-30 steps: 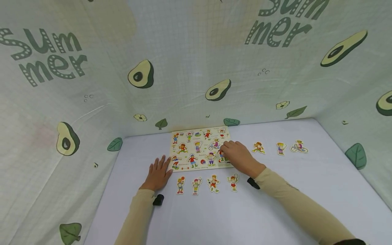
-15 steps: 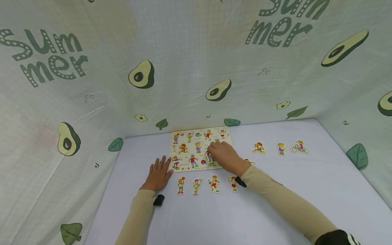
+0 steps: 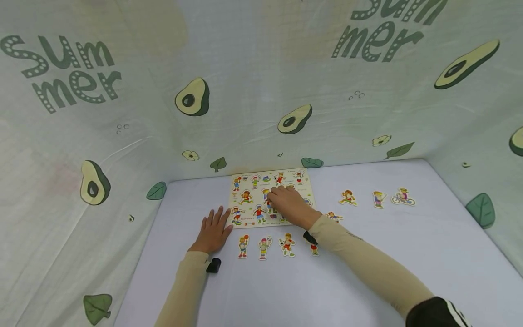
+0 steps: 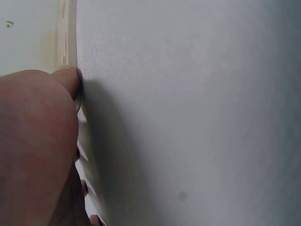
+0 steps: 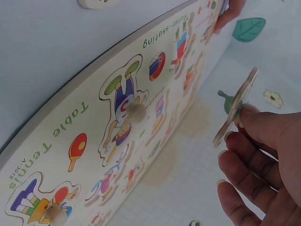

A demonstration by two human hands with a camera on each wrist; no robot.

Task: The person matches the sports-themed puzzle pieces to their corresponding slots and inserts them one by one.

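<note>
My right hand (image 3: 289, 204) is over the middle of a wooden puzzle board (image 3: 256, 192) printed with sporty children. In the right wrist view, its thumb and finger pinch a thin wooden puzzle piece (image 5: 230, 117), seen edge-on and raised off the board. Its picture is mostly turned away. Two knobbed pieces lie in the board there: a ball player (image 5: 123, 101) and a table tennis player (image 5: 40, 203). The left hand (image 3: 211, 230) lies flat with spread fingers at the board's left edge; in the left wrist view its thumb (image 4: 68, 80) meets that edge.
In front of the board lie a basketball piece (image 3: 243, 246), a pink-capped piece (image 3: 264, 248), a soccer piece (image 3: 288, 245) and one partly under my right wrist. To the right are a runner (image 3: 348, 198), a purple-clad figure (image 3: 378, 199), a cyclist (image 3: 403, 197) and another piece (image 3: 334, 216).
My right hand has moved left from the board's right side to its middle, carrying the puzzle piece. A piece right of the board has come into sight. The left hand stays put.
</note>
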